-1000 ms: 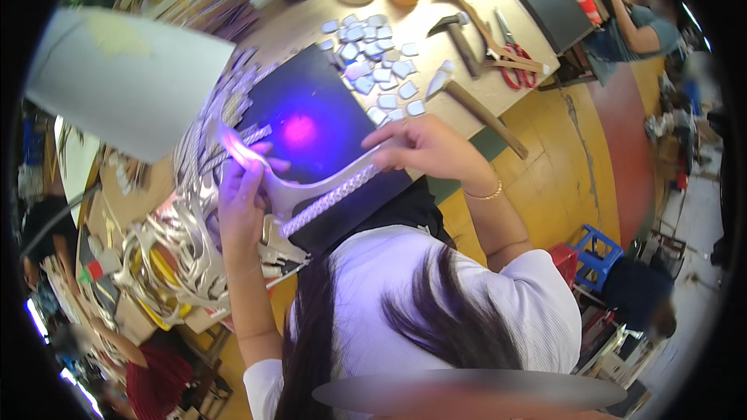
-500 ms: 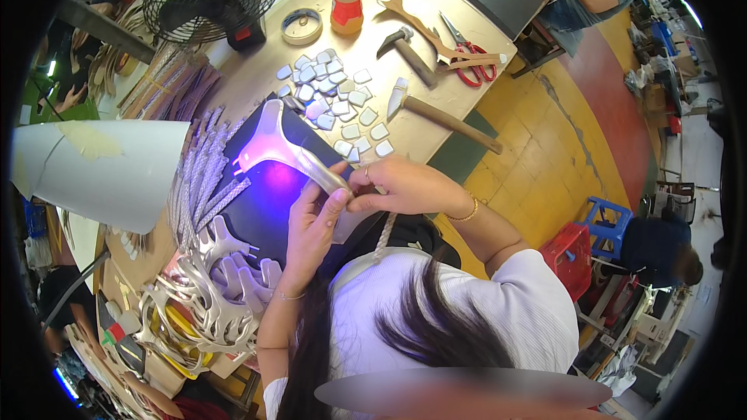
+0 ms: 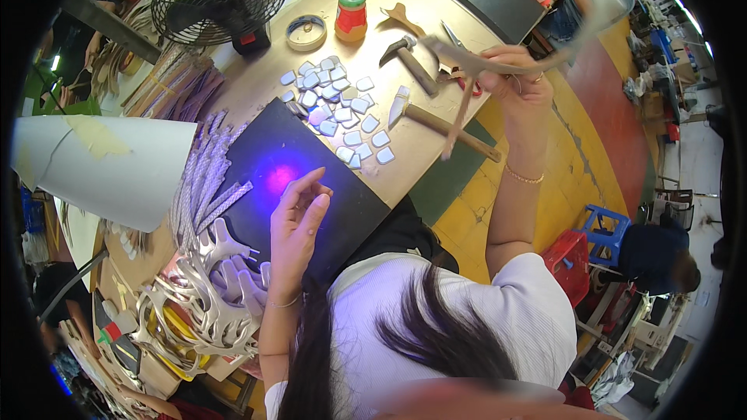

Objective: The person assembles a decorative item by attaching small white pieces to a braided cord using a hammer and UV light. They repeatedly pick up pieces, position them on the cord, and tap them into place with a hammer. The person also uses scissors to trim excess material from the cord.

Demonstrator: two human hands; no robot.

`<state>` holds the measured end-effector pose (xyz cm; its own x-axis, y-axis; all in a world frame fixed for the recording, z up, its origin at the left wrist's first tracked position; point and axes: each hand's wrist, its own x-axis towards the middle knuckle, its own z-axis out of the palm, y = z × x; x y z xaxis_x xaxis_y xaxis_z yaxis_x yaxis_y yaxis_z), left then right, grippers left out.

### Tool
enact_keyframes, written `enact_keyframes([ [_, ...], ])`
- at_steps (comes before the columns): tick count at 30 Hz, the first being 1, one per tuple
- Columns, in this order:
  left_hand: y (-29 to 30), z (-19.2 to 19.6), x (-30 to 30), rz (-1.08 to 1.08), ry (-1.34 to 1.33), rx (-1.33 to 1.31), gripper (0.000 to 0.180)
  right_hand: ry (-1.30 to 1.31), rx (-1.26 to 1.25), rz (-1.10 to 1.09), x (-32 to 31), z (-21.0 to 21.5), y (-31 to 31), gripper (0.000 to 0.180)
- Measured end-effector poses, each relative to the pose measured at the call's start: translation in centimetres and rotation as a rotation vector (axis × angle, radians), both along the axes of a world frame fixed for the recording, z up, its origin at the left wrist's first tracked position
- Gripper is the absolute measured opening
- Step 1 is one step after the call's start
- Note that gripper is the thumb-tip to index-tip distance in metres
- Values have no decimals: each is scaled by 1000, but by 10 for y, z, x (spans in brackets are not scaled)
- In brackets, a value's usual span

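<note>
In my raised right hand (image 3: 517, 82) is a Y-shaped strap piece (image 3: 459, 56), pinched between fingers and thumb, its far end smeared by motion. It hangs above the table's right edge, in front of the red-handled scissors. My left hand (image 3: 297, 222) holds nothing; its fingers are slightly curled, with the thumb apart. It hovers over the black mat (image 3: 342, 198), beside a bright violet-pink light spot (image 3: 282, 179). Beyond the mat lie several small pale tabs (image 3: 342, 113). Two hammers (image 3: 443, 126) rest near the table's right edge, below the raised piece.
Braided straps (image 3: 204, 179) and a heap of pale Y-shaped pieces (image 3: 210, 295) lie on the left, near a white curved shade (image 3: 109, 167). At the back stand a black fan (image 3: 214, 0), a tape roll (image 3: 306, 32) and a green-capped bottle (image 3: 351, 14). Another person (image 3: 572, 12) works at far right.
My right hand has lifted the strap piece off to the upper right, away from the mat. My left hand has let go of it and stayed near the mat.
</note>
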<state>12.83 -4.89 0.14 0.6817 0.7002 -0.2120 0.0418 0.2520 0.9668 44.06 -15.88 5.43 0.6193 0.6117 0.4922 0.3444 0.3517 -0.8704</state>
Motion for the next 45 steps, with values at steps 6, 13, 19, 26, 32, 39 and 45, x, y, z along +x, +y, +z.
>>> enact_keyframes([
  [6, -2, -13, -7, -30, -56, -68, 33, -102, 108, -51, -18, -19, 19, 21],
  [13, -12, -23, -3, -159, -185, -366, 59, -559, 83, 126, -92, -51, 43, 30],
  [19, -13, -13, -9, -138, -381, -223, 75, -649, 159, 238, -112, -56, 51, 33],
  [26, -11, -8, -15, -127, -298, -169, 76, -682, 29, 200, -91, -53, 54, 40],
  [32, -10, -16, -20, -44, -179, -216, 67, -557, -4, 199, -80, -61, 50, 40],
  [39, -5, -25, -28, 29, -186, -269, 49, -88, -318, 331, -31, -43, 32, 32],
  [45, -4, -30, -32, 68, -166, -271, 45, 401, -11, 338, 36, -27, 36, 26],
])
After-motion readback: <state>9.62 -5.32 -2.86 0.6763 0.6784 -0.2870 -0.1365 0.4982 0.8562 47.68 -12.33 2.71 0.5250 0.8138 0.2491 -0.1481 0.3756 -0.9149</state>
